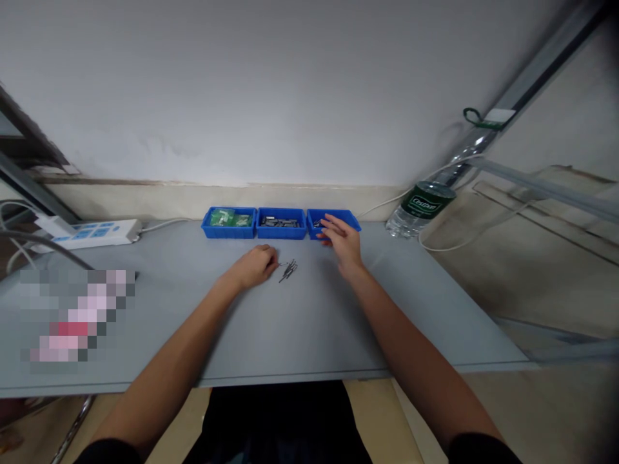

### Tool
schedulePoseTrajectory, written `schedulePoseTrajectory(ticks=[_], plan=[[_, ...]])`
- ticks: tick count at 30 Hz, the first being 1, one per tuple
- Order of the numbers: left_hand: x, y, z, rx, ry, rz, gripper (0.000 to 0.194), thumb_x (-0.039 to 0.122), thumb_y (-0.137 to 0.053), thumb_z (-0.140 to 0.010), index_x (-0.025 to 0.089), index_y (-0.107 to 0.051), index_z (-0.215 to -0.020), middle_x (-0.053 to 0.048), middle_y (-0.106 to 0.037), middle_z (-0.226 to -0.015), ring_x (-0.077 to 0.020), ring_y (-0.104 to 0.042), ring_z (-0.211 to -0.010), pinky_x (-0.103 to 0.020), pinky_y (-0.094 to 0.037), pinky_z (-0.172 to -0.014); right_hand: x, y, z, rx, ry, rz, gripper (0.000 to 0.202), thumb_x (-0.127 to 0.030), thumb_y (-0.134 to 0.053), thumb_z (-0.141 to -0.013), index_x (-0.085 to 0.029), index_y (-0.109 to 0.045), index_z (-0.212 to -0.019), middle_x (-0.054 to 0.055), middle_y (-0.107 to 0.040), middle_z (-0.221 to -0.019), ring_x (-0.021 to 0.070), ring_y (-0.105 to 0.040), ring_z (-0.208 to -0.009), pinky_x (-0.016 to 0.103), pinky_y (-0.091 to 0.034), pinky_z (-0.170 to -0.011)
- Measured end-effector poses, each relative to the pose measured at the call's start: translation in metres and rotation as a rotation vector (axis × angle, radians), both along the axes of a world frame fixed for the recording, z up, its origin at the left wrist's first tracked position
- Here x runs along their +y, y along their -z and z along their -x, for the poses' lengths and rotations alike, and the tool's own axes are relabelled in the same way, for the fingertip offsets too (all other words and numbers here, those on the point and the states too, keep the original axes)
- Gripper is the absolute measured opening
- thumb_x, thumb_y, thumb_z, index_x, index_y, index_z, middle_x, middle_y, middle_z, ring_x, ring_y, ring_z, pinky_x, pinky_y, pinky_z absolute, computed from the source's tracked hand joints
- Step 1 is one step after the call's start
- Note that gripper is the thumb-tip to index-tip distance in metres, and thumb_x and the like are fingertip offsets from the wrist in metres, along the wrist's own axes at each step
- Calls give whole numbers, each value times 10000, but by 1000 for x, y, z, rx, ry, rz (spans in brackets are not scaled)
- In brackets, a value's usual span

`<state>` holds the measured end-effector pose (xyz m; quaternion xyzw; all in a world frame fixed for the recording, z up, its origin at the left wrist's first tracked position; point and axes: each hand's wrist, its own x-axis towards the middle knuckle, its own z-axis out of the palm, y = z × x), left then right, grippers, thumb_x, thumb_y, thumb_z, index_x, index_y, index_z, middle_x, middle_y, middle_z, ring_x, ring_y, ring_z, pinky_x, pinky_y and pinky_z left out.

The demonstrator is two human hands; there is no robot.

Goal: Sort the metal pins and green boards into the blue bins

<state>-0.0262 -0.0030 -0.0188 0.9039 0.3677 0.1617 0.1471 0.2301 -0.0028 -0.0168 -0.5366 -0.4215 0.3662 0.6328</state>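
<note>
My left hand [257,266] rests on the grey table with its fingers curled closed; whatever it may hold is hidden. Beside its fingertips lies a small loose pile of thin metal pins [289,270]. Over the front edge of the right blue bin [352,222] is my right hand [342,241], its fingers apart and slightly bent, with nothing visible in them. That hand partly covers small dark pieces in the bin. The middle blue bin [281,234] contains short grey metal pieces [278,222]. Small green and whitish packets [227,218] lie in the left blue bin [228,232].
A white power strip [109,233] with plugged-in cables stands at the back left. Nearer on that side lies a pixelated pink object [91,312]. A clear water bottle [422,206] with a green label leans at the back right, by a white cable [384,203] and metal frame.
</note>
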Motion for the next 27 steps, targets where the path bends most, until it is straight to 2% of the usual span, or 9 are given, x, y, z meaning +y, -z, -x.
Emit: schedulePoseTrajectory(ticks=[6,10,14,18,27], plan=[[0,0,0,-8,0,11,150,267,-525,-976,190,-580,-859,-105,-639,-884,-253,-608,-849,-379,-496,-797,-4,0,9,-87,-157,17,302,-314,-717,-741,-211,-788,-1015,100,-808,-1030,179,-714,-723,307,-546,-636],[-1,-3,0,-53,-10,18,178,298,-508,-987,199,-548,-845,-87,-626,-858,-239,-589,-809,-371,-481,-775,-8,2,17,-182,-315,6,265,-358,-741,-735,-216,-787,-954,83,-806,-920,189,-708,-716,318,-547,-646],[-2,-8,-1,-153,-10,13,198,326,-513,-986,209,-508,-826,-56,-600,-822,-210,-551,-754,-344,-448,-729,-11,3,24,-291,-474,-40,275,-390,-788,-745,-215,-789,-956,76,-802,-923,200,-728,-778,357,-584,-777],[-3,-14,-3,-279,-7,2,195,341,-521,-985,209,-498,-842,-34,-577,-831,-182,-528,-730,-311,-422,-689,-15,2,29,-255,-620,-1,378,-443,-823,-742,-209,-797,-1037,51,-787,-825,180,-715,-708,339,-588,-738],[-7,-19,-5,-300,34,-16,199,341,-559,-980,204,-523,-841,-24,-601,-839,-162,-544,-723,-282,-425,-661,-21,-9,27,-121,-627,83,343,-444,-883,-665,-205,-823,-902,46,-769,-782,147,-660,-663,320,-556,-711]])
